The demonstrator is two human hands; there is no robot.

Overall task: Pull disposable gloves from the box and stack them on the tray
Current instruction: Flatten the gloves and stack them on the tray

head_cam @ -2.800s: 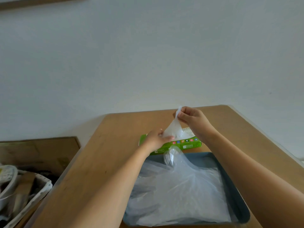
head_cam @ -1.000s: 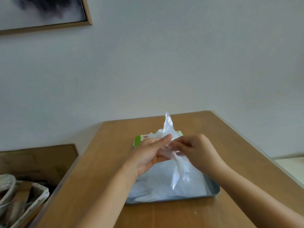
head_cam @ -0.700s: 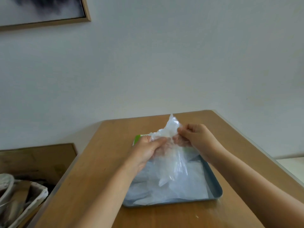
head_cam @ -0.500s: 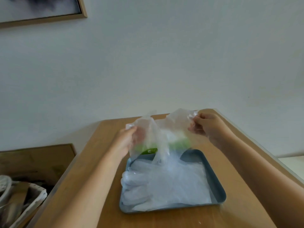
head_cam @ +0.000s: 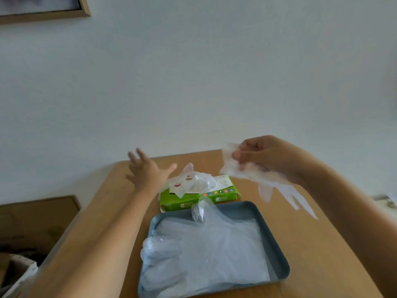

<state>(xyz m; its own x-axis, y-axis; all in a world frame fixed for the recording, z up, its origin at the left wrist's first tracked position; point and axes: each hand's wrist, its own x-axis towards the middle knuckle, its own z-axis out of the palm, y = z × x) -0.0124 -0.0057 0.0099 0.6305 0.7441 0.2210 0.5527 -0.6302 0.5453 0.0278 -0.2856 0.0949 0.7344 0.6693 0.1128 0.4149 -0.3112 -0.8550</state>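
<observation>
Scanning from the left edge, a framed picture [head_cam: 43, 11] hangs high on the pale wall, and a dark wooden board [head_cam: 38, 214] sits low beside the tabletop [head_cam: 322, 265]. The left hand [head_cam: 148, 173] is raised above the tabletop just left of the box [head_cam: 193, 202]; its fingers [head_cam: 140, 154] are spread apart and hold nothing, though motion blur softens their outline. The green box lies flat toward the far side of the tabletop, with one crumpled clear glove [head_cam: 193, 181] protruding from its top opening. Directly nearer the camera, just beside the box's front face, lies the grey-blue tray [head_cam: 272, 250]. A stack of clear gloves [head_cam: 204, 254] lies flat in it, covering most of its floor, finger ends toward the left, with one bunched part standing up at the tray's far edge. To the right, the right hand [head_cam: 270, 155] is held in the air above the tabletop, right of the box; its fingers [head_cam: 237, 155] pinch the cuff of a single held glove [head_cam: 268, 183], which hangs free, trailing down and to the right, clear of the tray.
</observation>
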